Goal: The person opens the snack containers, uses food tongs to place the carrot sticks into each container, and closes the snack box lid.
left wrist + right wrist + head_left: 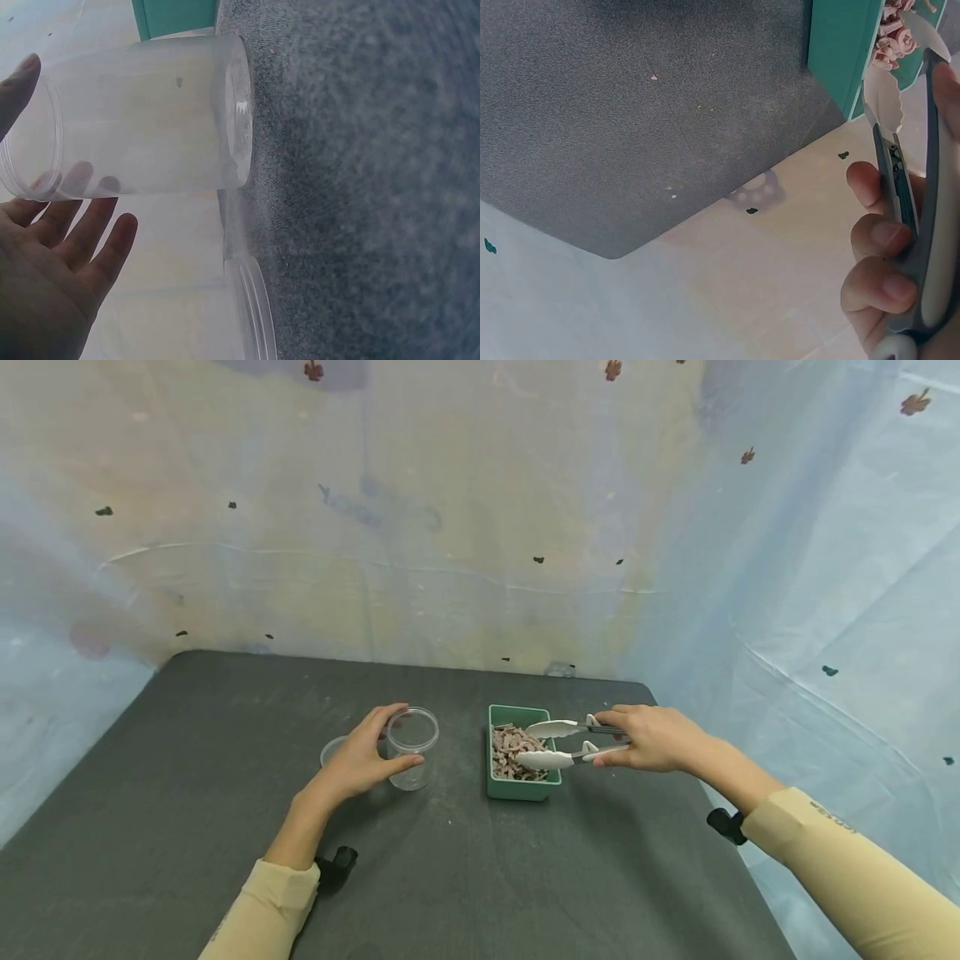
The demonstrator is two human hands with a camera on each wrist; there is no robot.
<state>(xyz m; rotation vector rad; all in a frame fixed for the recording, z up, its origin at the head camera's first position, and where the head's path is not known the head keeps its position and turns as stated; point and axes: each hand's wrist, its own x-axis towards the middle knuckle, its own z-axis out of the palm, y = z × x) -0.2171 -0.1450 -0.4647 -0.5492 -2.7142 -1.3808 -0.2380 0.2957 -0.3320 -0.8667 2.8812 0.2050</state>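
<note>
My left hand holds a clear plastic jar near its rim, thumb on one side and fingers on the other. The jar stands upright with its open mouth up; in the left wrist view the jar looks see-through, with nothing inside. My right hand grips a pair of kitchen tongs by the handles. Their white scalloped heads are spread apart, over a green rectangular box. Inside it lies a heap of small pinkish-brown curled pieces. One tong head overlaps the box wall in the right wrist view.
A clear round lid lies on the dark grey table, left of the jar and partly behind my left hand. Tiny crumbs dot the tabletop. A pale patterned plastic sheet hangs behind the table and along its right side.
</note>
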